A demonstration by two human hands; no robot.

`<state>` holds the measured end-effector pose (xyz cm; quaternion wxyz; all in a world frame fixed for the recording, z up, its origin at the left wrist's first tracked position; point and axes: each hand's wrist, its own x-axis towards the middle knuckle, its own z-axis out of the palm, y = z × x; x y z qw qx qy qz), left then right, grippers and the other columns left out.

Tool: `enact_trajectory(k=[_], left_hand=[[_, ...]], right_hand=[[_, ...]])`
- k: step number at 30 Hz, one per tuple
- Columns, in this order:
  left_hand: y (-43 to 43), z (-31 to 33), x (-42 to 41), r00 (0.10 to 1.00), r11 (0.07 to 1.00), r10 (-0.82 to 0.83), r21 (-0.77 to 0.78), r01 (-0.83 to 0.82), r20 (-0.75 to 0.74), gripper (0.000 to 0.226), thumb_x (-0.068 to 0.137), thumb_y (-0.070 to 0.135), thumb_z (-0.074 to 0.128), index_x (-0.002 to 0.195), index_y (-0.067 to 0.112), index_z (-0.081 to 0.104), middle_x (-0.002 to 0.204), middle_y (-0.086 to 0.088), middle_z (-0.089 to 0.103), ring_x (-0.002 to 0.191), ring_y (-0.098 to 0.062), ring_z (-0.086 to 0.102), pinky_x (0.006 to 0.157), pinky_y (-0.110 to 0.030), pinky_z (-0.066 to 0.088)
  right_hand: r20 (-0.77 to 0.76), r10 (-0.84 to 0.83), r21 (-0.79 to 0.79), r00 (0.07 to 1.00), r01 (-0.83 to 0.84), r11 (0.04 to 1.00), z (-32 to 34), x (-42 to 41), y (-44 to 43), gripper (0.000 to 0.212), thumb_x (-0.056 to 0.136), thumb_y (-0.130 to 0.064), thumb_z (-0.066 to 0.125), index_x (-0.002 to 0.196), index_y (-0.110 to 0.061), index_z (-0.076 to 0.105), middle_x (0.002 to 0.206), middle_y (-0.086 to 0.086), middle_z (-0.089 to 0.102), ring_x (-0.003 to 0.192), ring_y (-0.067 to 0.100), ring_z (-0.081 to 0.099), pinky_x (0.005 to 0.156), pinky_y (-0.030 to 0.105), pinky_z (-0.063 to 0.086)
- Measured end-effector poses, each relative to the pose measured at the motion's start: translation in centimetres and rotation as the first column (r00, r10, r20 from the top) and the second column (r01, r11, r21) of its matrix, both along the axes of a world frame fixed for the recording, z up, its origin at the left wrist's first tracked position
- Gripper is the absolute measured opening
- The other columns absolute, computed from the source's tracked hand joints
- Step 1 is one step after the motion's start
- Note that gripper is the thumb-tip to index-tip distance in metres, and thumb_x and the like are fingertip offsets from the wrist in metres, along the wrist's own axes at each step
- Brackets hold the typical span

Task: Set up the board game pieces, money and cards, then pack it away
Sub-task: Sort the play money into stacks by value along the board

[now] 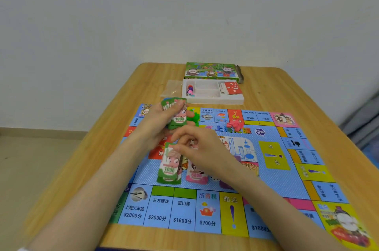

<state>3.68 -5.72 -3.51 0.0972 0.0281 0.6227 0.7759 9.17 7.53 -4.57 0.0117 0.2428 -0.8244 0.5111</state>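
Right hand (pixel 196 146): thumb and fingertips pinch the top edge of one green note, laying it on the green pile (pixel 169 168) on the board's centre field. Left hand (pixel 158 123), just beyond it: fingers curl round the rest of the green stack (pixel 177 116), held above the board.

Right of the green pile sits a pink pile (pixel 195 174). A purple one looks to lie further right, mostly hidden under the right forearm. Can't confirm.

Board (pixel 266 179) is unfolded flat on the table (pixel 123 94). Small red houses (pixel 236 124) lie heaped at its far edge. Green bits (pixel 194 117) are behind the left hand, probably houses too.

Beyond the board is a white tray (pixel 213 99) holding pawns and a die (pixel 189 90) at its left end and the red card deck (pixel 232 87) at its right. The clear bag (pixel 172 88) lies left of the tray and the open green box (pixel 211 70) behind it.

Status, my read: setup is partway. Board is out, houses are out, money is mid-sort by colour. Pawns, die and cards aren't placed; the yellow card slot (pixel 273 155) on the board is bare. Pack-away hasn't started.

Readable text:
- green notes "1000", pink "5000"
- near row: 上海火车站 $2000分, 东方明珠 $2000分, 宜山路 $1600分, 所得税 $700分, 命运 over "!", then $1000 (cut off)
- red deck: large "?"
- centre title starts 上海, rest blurred, with a "Q版" badge
- box lettering too small to read
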Motion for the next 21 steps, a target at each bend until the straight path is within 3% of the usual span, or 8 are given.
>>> enact_trajectory(k=[3, 6, 8, 12, 17, 21], left_hand=[[0.1, 0.2, 0.2, 1.000, 1.000, -0.002, 0.013, 0.002, 0.002, 0.012, 0.092, 0.021, 0.057, 0.089, 0.011, 0.063, 0.077, -0.007, 0.073, 0.058, -0.018, 0.069, 0.056, -0.027, 0.058], [0.1, 0.3, 0.4, 1.000, 1.000, -0.005, 0.005, 0.005, 0.002, 0.013, 0.092, 0.021, 0.056, 0.091, 0.010, 0.063, 0.077, -0.007, 0.073, 0.060, -0.018, 0.070, 0.050, -0.023, 0.056], [0.2, 0.4, 0.5, 1.000, 1.000, -0.005, 0.000, 0.005, 0.004, 0.013, 0.093, 0.021, 0.055, 0.091, 0.010, 0.063, 0.075, -0.006, 0.073, 0.060, -0.017, 0.070, 0.048, -0.022, 0.055], [0.2, 0.5, 0.5, 1.000, 1.000, -0.006, -0.006, 0.006, -0.001, 0.013, 0.093, 0.020, 0.055, 0.090, 0.011, 0.063, 0.074, -0.005, 0.073, 0.058, -0.016, 0.069, 0.052, -0.023, 0.057], [0.2, 0.5, 0.5, 1.000, 1.000, 0.009, 0.007, -0.009, -0.008, 0.015, 0.093, 0.020, 0.054, 0.093, 0.007, 0.062, 0.072, -0.005, 0.072, 0.057, -0.016, 0.069, 0.048, -0.021, 0.056], [0.1, 0.5, 0.5, 1.000, 1.000, 0.008, 0.001, -0.008, 0.003, 0.016, 0.093, 0.021, 0.056, 0.095, 0.007, 0.062, 0.075, -0.007, 0.072, 0.060, -0.018, 0.070, 0.049, -0.022, 0.056]], right_hand=[[-0.051, 0.004, 0.068, 0.999, -0.001, 0.998, -0.5, 0.0, -0.2, 0.008, 0.083, -0.005, 0.067, 0.089, -0.007, 0.063, 0.073, 0.010, 0.068, 0.068, 0.015, 0.060, 0.064, 0.010, 0.043], [-0.161, 0.018, 0.213, 0.987, 0.017, 0.977, -1.2, -0.5, -0.3, 0.006, 0.080, -0.011, 0.071, 0.082, -0.013, 0.066, 0.074, 0.001, 0.065, 0.072, 0.014, 0.059, 0.072, 0.026, 0.048], [-0.244, 0.041, 0.326, 0.969, 0.042, 0.945, -1.4, -0.5, -0.4, 0.007, 0.078, -0.020, 0.073, 0.080, -0.016, 0.067, 0.077, -0.004, 0.064, 0.080, 0.013, 0.055, 0.077, 0.034, 0.043], [-0.347, 0.075, 0.408, 0.935, 0.079, 0.909, -1.6, -0.3, -0.3, 0.014, 0.080, -0.029, 0.071, 0.087, -0.018, 0.066, 0.095, -0.004, 0.063, 0.097, 0.014, 0.048, 0.078, 0.031, 0.027], [-0.317, 0.141, 0.448, 0.938, 0.017, 0.894, -0.9, 0.2, -0.2, 0.039, 0.073, -0.044, 0.075, 0.099, -0.019, 0.062, 0.102, -0.008, 0.060, 0.101, 0.012, 0.047, 0.085, 0.031, 0.029], [-0.256, 0.250, 0.547, 0.934, -0.073, 0.834, -0.5, 0.7, -0.1, 0.050, 0.075, -0.045, 0.074, 0.112, -0.018, 0.056, 0.111, -0.005, 0.058, 0.105, 0.015, 0.049, 0.091, 0.033, 0.030]])
